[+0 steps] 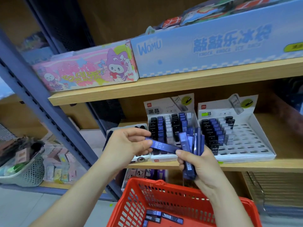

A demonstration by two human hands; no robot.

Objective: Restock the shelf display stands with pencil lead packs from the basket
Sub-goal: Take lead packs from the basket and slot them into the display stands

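Observation:
My right hand [199, 163] grips a fanned bunch of blue pencil lead packs [191, 145] in front of the middle shelf. My left hand [129, 144] pinches one blue pack [164, 145] by its left end, and its other end touches the bunch. Behind them stand two white display stands: the left stand [170, 158] looks almost full of black, blue and clear packs, the right stand [237, 138] has packs in its left columns and open slots on its right side. Below, a red basket [136, 199] holds several more blue packs [164, 217].
The wooden middle shelf [255, 166] carries the stands. The shelf above holds a pink cartoon box [85, 69] and a long blue box [213, 46]. A grey-blue upright post [49, 112] runs diagonally at the left, beside a grey basket [29, 171] of small items.

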